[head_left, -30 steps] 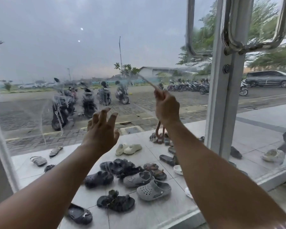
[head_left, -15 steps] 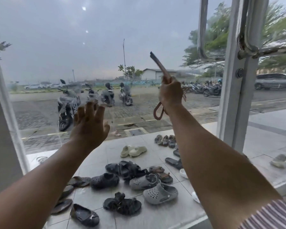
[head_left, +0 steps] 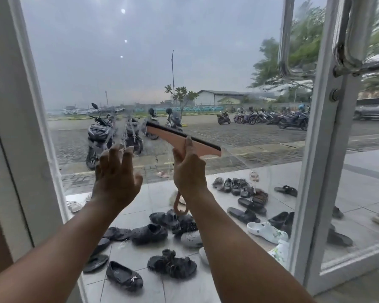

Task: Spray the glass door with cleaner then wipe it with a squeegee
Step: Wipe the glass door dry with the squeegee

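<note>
Squeegee (head_left: 181, 139) had swung round flat onto the glass door (head_left: 184, 51). The right hand (head_left: 189, 171) gripped its handle for wiping, and the left hand (head_left: 116, 173) had loose, spread fingers, probably steadying.

The right hand (head_left: 189, 171) grips a pink squeegee (head_left: 179, 138) by its handle, up at the glass door (head_left: 140, 62), its dark blade on top and sloping down to the right. The left hand (head_left: 115, 176) is raised just beside it, fingers spread toward the pane. Wet streaks show above that hand. Outside, shoes (head_left: 149, 234) lie on tiles; scooters (head_left: 99, 134) stand beyond.
</note>
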